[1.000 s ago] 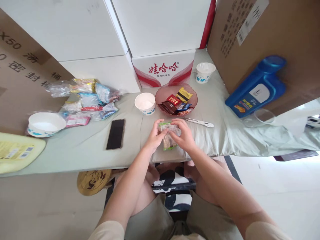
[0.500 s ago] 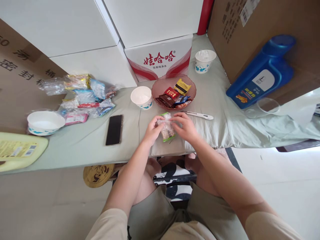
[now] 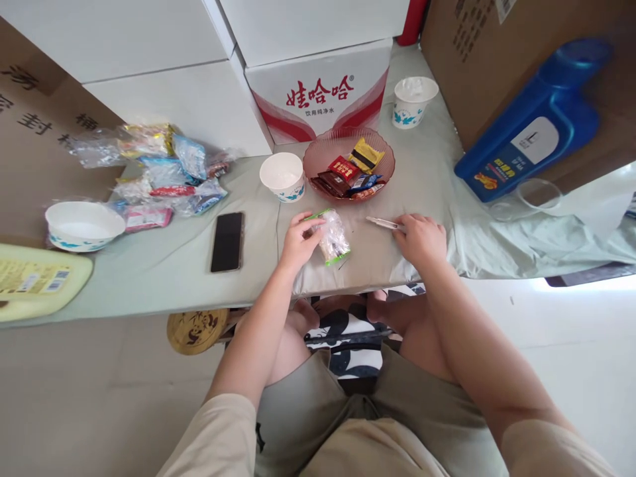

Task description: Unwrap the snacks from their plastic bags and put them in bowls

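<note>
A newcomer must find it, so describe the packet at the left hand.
Start at the white-and-red carton; in front of it sits a pink glass bowl of wrapped snacks. Just nearer the wearer, the left hand touches a clear plastic packet. Bright green end strips set it apart from the black smartphone on its left and the white utility knife on its right.

A clear, crinkled packet (image 3: pixel 334 238) with bright green ends lies slantwise on the pale cloth (image 3: pixel 263 265), its upper left edge partly covered; a slim white knife (image 3: pixel 382 222) points toward it from the right, apart from it, its rear end hidden.
</note>
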Tool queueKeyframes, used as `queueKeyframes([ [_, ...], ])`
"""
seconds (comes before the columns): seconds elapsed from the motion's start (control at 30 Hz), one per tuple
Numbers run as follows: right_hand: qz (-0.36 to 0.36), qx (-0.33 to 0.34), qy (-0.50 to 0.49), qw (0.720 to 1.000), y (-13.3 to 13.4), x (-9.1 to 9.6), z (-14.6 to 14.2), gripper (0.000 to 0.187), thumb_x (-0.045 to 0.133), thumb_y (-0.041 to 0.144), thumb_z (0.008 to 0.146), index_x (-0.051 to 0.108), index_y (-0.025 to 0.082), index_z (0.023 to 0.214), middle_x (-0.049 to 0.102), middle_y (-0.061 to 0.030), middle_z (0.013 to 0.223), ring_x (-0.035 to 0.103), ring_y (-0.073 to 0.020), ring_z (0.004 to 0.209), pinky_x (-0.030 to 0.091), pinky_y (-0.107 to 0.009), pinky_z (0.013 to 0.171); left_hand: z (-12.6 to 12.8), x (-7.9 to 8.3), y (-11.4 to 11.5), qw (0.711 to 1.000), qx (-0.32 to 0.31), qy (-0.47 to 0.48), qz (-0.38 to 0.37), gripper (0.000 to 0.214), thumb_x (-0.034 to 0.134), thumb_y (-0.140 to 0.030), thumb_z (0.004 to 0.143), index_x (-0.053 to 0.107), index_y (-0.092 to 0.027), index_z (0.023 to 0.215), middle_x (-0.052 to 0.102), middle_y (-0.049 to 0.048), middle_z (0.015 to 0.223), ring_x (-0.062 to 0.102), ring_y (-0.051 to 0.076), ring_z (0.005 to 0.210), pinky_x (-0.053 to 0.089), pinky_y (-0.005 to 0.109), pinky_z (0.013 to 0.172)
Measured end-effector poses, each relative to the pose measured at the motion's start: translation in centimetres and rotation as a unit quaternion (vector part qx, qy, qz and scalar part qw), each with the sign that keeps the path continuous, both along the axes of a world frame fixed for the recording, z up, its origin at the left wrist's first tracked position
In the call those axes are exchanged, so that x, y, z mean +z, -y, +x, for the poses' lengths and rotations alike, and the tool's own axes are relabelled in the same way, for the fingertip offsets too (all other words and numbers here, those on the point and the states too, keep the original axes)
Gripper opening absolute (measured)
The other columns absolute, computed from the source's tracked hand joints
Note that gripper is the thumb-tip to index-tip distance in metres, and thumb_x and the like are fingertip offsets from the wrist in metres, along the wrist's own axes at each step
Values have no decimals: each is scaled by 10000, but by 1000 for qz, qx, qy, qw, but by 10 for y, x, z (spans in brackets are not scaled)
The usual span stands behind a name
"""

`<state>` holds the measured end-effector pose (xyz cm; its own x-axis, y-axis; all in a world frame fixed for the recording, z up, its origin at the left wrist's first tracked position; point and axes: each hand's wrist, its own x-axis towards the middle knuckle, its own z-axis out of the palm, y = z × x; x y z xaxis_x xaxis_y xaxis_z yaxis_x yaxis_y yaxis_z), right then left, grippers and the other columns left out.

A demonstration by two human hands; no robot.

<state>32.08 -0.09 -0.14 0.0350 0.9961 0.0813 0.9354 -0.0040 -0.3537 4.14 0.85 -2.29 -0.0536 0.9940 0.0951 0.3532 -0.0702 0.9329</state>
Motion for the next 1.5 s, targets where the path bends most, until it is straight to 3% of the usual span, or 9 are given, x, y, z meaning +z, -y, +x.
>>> queueKeyframes([
  [0.17,-18,82,-193,978,22,15,-32,207,586,392,844,556,251,992,681,-28,819,555,-195,609,368,-308,589,2,3,3,999,3,17,39,130,741,-252,789,774,-189,898,624,123,1261,641,242,1138,559,347,863],
  [0.33,-64,123,-329,934,28,20,-80,155,490,401,887,465,251,915,635,0,788,549,-150,560,388,-292,590,9,9,7,998,22,22,61,68,721,-226,797,726,-175,842,635,122,1301,658,229,1111,570,322,829],
  [0.53,-107,130,-273,947,26,19,-89,153,496,383,866,505,253,948,672,-9,771,587,-187,630,384,-298,617,5,5,5,995,51,29,75,67,737,-234,782,705,-178,803,655,121,1260,650,246,1148,555,355,889],
  [0.77,-207,159,-183,948,30,29,-51,146,518,347,864,575,248,955,709,-19,822,589,-172,647,386,-288,614,-10,-1,-2,987,147,13,57,88,690,-201,783,676,-185,868,651,89,1230,661,189,1028,538,303,861],
  [0.97,-116,30,-76,990,4,21,-22,271,524,351,891,617,251,1125,739,-84,1051,657,-266,862,397,-331,656,-18,12,4,981,146,-116,58,455,730,-213,767,605,-240,1204,679,59,1128,653,192,996,510,315,880],
  [1.13,-14,3,2,1000,-8,15,-21,327,507,280,882,644,205,1170,694,-163,1171,623,-367,1068,440,-458,829,-23,19,10,981,119,-156,10,247,654,-353,861,660,-215,1066,699,44,904,669,208,894,507,343,859],
  [1.27,47,123,-103,986,3,11,-41,360,515,336,897,626,182,1204,677,-172,1191,614,-345,1115,460,-482,935,-24,14,7,991,77,-103,36,290,688,-290,830,644,-214,1107,715,83,1145,666,219,1082,511,342,944],
  [1.37,36,250,-174,952,17,7,-67,548,609,395,850,534,194,1354,647,-161,1295,594,-335,1171,473,-479,961,-23,10,5,996,47,-75,28,402,711,-195,777,618,-218,1167,716,74,1131,680,204,1055,519,347,966],
  [1.5,44,275,-172,945,23,6,-86,416,542,264,872,595,224,1282,700,-119,1125,616,-308,1082,469,-470,940,-24,9,7,998,53,18,-31,365,643,-175,812,578,-238,1166,705,34,962,701,156,796,555,275,699],
])
